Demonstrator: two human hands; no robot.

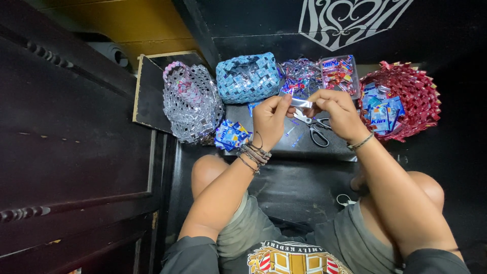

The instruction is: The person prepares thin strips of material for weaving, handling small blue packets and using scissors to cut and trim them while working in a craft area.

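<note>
Dark floor w/ a low black board [284,147] serves as the work surface. A silver wrapper strip [300,103] is pinched at chest height betw. left hand [269,119] and right hand [337,111], both closed on its ends, above scissors [314,127]. Folding appears in hand; next, a firm crease is prob. called for. Woven baskets, silver [193,104], blue [248,77] & red [406,99], are ranged behind.

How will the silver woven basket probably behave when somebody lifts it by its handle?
The silver woven basket looks made of folded foil strips, so it is probably very light. Its open weave and uneven outline suggest the walls may flex. The thin pink-silver handle may bend somewhat.
</note>
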